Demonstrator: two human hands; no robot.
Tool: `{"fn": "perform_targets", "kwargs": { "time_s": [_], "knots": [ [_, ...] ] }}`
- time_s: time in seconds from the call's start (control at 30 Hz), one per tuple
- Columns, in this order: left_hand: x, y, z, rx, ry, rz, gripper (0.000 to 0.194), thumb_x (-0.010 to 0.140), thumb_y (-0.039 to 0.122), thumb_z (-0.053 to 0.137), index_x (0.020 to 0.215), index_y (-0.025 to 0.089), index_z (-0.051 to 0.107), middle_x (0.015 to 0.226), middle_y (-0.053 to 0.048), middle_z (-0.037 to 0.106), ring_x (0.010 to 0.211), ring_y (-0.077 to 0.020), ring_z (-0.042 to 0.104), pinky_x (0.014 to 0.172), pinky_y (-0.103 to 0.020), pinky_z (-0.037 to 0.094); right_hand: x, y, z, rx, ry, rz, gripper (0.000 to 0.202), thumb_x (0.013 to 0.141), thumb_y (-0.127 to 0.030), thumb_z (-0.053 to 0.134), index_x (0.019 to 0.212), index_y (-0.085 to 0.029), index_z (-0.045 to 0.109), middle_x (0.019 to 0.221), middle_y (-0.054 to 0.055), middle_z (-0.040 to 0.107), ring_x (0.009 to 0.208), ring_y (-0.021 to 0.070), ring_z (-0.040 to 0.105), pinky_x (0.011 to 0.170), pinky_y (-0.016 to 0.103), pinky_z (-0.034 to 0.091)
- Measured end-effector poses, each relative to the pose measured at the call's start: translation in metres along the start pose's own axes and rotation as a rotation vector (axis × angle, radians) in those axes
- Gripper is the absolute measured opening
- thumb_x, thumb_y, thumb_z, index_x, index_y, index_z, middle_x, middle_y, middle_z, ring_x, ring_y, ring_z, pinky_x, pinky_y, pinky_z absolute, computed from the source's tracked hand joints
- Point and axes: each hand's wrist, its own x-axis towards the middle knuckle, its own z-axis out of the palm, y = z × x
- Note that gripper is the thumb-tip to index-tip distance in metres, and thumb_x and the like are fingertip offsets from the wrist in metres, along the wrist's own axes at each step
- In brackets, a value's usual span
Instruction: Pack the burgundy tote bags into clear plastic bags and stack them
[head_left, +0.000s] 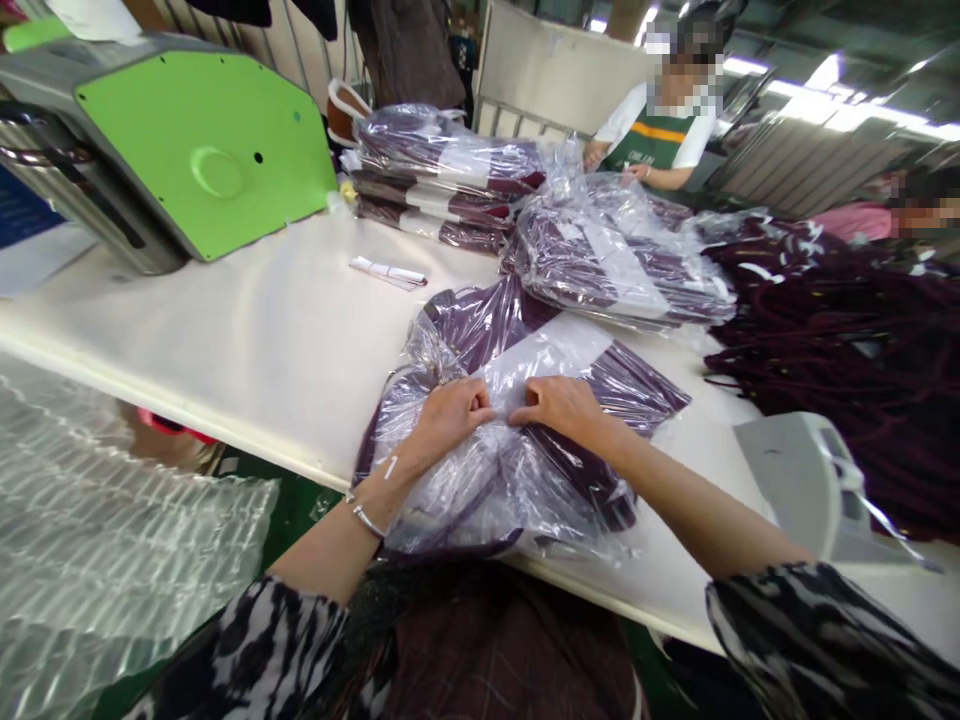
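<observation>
A dark purple garment [637, 385] lies folded inside a clear plastic bag [457, 500] at the table's front edge, with a white paper band [559, 350] across it. My left hand [455, 408] is closed on the bag's plastic near its middle, fingers curled and thumb toward the right. Close beside it, my right hand [556, 405] pinches the same plastic film, thumb and fingers together. Between the two hands the film is bunched and wrinkled. A bracelet circles my left wrist.
Bagged garments [450, 170] are stacked at the back, with more bagged garments [615, 260] to their right. Loose dark garments [847, 330] heap at the right. A green machine [210, 150] and a steel flask [97, 190] stand left. Across the table is a co-worker [660, 130].
</observation>
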Motion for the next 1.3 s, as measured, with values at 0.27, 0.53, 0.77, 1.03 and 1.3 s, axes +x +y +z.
{"fn": "perform_targets", "kwargs": {
  "time_s": [0.27,0.53,0.77,1.03,1.3],
  "knots": [
    [0.005,0.0,-0.003,-0.026,-0.057,-0.042,0.014,0.078,0.034,0.063,0.074,0.021,0.061,0.069,0.002,0.06,0.064,-0.0152,0.053,0.06,-0.026,0.033,-0.185,0.208,-0.003,0.294,0.651,0.669,0.033,0.087,-0.049,0.062,0.102,-0.022,0.074,0.101,0.01,0.076,0.086,0.0253,0.068,0.081,0.036,0.049],
    [0.019,-0.013,-0.001,-0.007,-0.134,-0.096,0.033,0.072,0.058,0.06,0.073,0.025,0.06,0.059,0.007,0.059,0.06,-0.0167,0.053,0.059,-0.025,0.036,-0.305,0.302,0.031,0.984,0.495,1.122,0.029,0.07,-0.045,0.073,0.072,-0.017,0.072,0.08,0.01,0.074,0.076,0.0206,0.064,0.067,0.031,0.048],
    [0.016,-0.011,-0.003,0.039,-0.156,-0.116,0.037,0.075,0.063,0.061,0.076,0.026,0.06,0.057,0.009,0.058,0.061,-0.015,0.051,0.06,-0.023,0.035,-0.283,0.31,0.035,1.141,0.541,1.007,0.028,0.063,-0.042,0.074,0.069,-0.015,0.067,0.068,0.005,0.069,0.064,0.0141,0.057,0.06,0.027,0.042],
    [0.014,-0.006,-0.005,0.013,-0.162,-0.136,0.039,0.075,0.065,0.063,0.076,0.026,0.06,0.058,0.009,0.057,0.063,-0.015,0.05,0.061,-0.023,0.037,-0.334,0.3,0.049,1.25,0.68,1.014,0.03,0.056,-0.039,0.078,0.068,-0.021,0.058,0.06,-0.002,0.051,0.053,0.0098,0.043,0.049,0.025,0.036],
    [0.013,0.004,-0.006,-0.035,-0.107,-0.132,0.037,0.072,0.058,0.064,0.074,0.021,0.062,0.062,0.005,0.059,0.061,-0.0147,0.05,0.059,-0.024,0.035,-0.35,0.285,0.087,1.145,0.502,1.127,0.032,0.049,-0.044,0.079,0.051,-0.026,0.053,0.049,0.003,0.051,0.046,0.0156,0.044,0.045,0.034,0.039]
  ]
}}
